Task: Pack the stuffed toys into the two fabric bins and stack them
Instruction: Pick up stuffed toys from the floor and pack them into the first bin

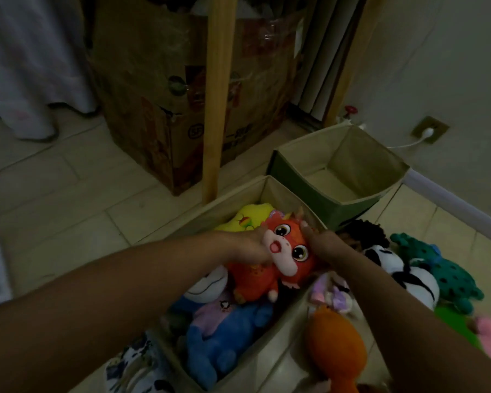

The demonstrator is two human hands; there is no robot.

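The near bin [267,191] is pretty packed, with room only at its far rim; the green bin [338,177] is bare inside. The orange plush [281,251] is gripped over the near bin by the left hand [253,248] and right hand [321,242], fingers curled round its head.

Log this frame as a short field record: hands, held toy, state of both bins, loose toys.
left hand: grips the orange toy's head
right hand: grips the same toy's other side
orange toy: held over the near bin
near bin: holds yellow and blue plush, nearly full
far bin: green outside, nothing visible inside
loose toys: floor, right of the near bin
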